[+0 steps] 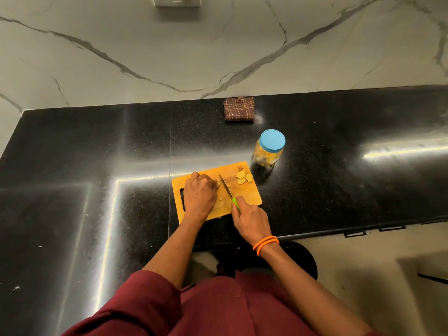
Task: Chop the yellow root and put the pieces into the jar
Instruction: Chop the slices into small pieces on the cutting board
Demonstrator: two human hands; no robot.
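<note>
A wooden cutting board lies on the black counter. My left hand is curled over a piece of yellow root near the board's middle, and most of that piece is hidden under the fingers. My right hand grips the green handle of a knife, whose blade rests on the board just right of my left fingertips. Several cut yellow pieces lie at the board's far right corner. A clear jar with a blue lid on stands just beyond that corner.
A folded brown checked cloth lies at the back of the counter against the marble wall. The counter's front edge runs just behind my right wrist, with floor below it.
</note>
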